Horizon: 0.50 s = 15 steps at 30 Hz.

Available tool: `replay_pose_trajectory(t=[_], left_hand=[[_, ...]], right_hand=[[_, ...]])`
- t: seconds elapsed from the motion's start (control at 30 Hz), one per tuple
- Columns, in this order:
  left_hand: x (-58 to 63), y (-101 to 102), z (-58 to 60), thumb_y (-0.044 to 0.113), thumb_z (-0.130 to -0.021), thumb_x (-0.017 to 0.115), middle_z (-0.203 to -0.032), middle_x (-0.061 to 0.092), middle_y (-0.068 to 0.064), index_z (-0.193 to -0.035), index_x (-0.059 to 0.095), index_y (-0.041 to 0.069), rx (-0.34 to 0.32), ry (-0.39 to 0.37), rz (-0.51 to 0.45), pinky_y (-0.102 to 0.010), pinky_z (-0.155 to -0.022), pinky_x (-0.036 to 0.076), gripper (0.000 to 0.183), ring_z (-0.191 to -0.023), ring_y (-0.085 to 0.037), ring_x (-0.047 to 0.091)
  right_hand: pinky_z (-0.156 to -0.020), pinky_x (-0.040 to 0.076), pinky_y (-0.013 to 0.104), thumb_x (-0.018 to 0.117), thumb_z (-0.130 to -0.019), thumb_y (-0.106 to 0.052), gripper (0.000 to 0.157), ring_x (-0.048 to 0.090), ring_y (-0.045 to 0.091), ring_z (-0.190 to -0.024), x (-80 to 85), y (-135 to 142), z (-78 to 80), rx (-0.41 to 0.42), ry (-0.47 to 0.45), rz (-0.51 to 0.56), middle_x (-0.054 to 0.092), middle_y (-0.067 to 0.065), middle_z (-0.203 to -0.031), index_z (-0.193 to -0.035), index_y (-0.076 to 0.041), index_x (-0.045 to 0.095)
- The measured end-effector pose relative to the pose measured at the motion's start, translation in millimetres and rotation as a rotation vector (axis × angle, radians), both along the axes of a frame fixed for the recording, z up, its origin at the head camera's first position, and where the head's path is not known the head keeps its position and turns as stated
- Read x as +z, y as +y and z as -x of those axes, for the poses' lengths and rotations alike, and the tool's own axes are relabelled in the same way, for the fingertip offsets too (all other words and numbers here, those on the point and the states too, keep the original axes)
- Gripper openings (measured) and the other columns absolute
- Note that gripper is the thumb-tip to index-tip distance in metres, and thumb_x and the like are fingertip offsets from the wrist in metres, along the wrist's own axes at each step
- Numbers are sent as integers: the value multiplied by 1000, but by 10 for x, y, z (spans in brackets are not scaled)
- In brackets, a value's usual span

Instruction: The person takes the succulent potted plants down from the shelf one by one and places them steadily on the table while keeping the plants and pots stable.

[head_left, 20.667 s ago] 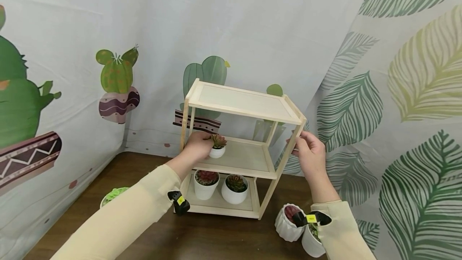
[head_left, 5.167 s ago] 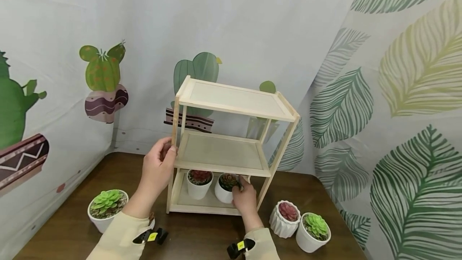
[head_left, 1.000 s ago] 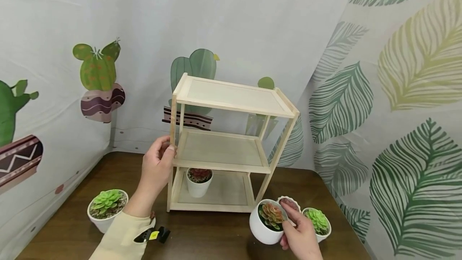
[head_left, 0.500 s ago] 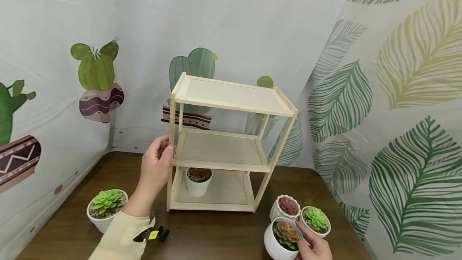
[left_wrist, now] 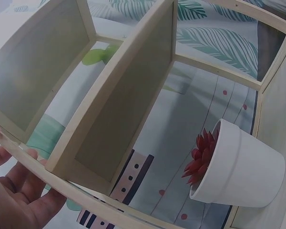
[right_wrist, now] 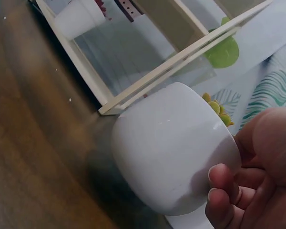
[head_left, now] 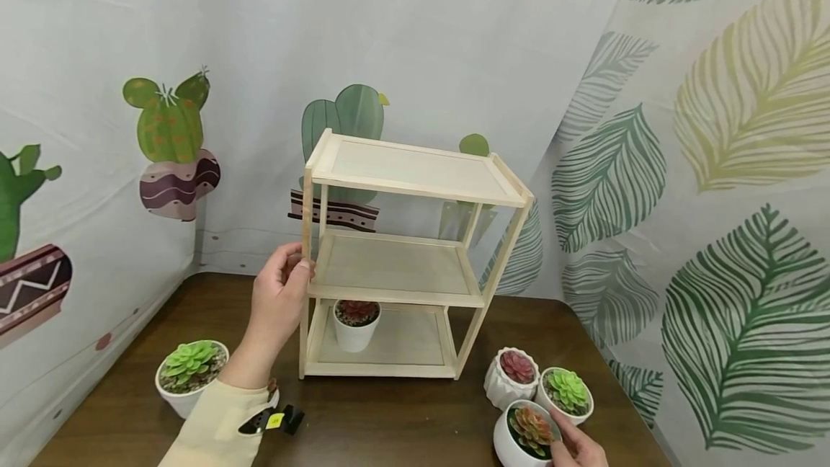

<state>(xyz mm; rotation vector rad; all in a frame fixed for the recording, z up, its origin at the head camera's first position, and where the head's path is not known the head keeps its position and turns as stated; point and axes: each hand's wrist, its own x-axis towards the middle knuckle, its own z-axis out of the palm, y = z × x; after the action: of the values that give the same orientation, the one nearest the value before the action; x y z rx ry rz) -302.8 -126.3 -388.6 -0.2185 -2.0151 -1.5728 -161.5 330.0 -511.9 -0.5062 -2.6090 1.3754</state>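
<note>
My left hand (head_left: 275, 308) grips the left front post of a three-tier wooden shelf (head_left: 415, 164). On its bottom tier, at the left, stands a white pot with a red succulent (head_left: 355, 337); the left wrist view shows this red succulent's pot (left_wrist: 248, 167) upright on the board. At the front right, my right hand (head_left: 580, 449) pinches the rim of a round white pot with an orange-green succulent (head_left: 512, 445). In the right wrist view the round pot (right_wrist: 171, 152) hides part of the table below, and I cannot tell whether it touches down.
Just behind the round pot stand a ribbed white pot with a red succulent (head_left: 501, 389) and a white pot with a green succulent (head_left: 566, 393). Another green succulent (head_left: 188, 362) sits at the left of the brown table (head_left: 363, 424). A small pot is mostly hidden by my left sleeve.
The round pot has come off the bottom tier and moved right and nearer in my right hand. Earlier, my left hand held a small succulent on the middle tier; now it holds the post.
</note>
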Motion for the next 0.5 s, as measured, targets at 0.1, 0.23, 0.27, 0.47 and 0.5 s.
replay_pose_trajectory(t=[0.1, 0.23, 0.27, 0.47, 0.5], left_hand=[[1, 3, 0, 19, -105, 46, -103, 67, -17, -128, 63, 8, 3, 1, -4, -21, -68, 47, 30, -86, -19, 63], [4, 4, 2, 19, -105, 47, -102, 67, -16, -127, 63, 7, 2, 4, -5, -21, -69, 47, 30, -86, -19, 63], [3, 3, 6, 19, -105, 47, -102, 67, -16, -127, 63, 8, 1, 4, -6, -21, -68, 47, 30, -86, -20, 63], [2, 1, 9, 19, -105, 47, -102, 67, -14, -127, 64, 9, 3, 5, -9, -21, -68, 47, 29, -86, -20, 63], [4, 2, 7, 20, -105, 47, -102, 67, -14, -127, 64, 9, 3, 5, -9, -21, -68, 47, 29, -86, -19, 63]], right_hand=[[-59, 57, 23, 50, -89, -2, 53, 67, 7, -72, -56, 17, -2, -11, 36, 4, 70, 33, -118, -140, 11, 55], [-62, 57, 20, 50, -90, -1, 51, 67, 4, -75, -124, 34, 2, -32, 59, 6, 67, 35, -123, -139, 12, 55], [-62, 57, 20, 50, -90, -1, 51, 67, 4, -75, -137, 39, 4, -35, 58, 4, 66, 35, -123, -139, 12, 55], [-59, 59, 24, 52, -90, -1, 51, 69, 7, -71, -204, 47, 17, -58, 74, 53, 65, 38, -123, -139, 14, 53], [-59, 59, 24, 52, -90, 0, 51, 70, 7, -72, -214, 49, 18, -58, 82, 58, 64, 39, -123, -139, 15, 53]])
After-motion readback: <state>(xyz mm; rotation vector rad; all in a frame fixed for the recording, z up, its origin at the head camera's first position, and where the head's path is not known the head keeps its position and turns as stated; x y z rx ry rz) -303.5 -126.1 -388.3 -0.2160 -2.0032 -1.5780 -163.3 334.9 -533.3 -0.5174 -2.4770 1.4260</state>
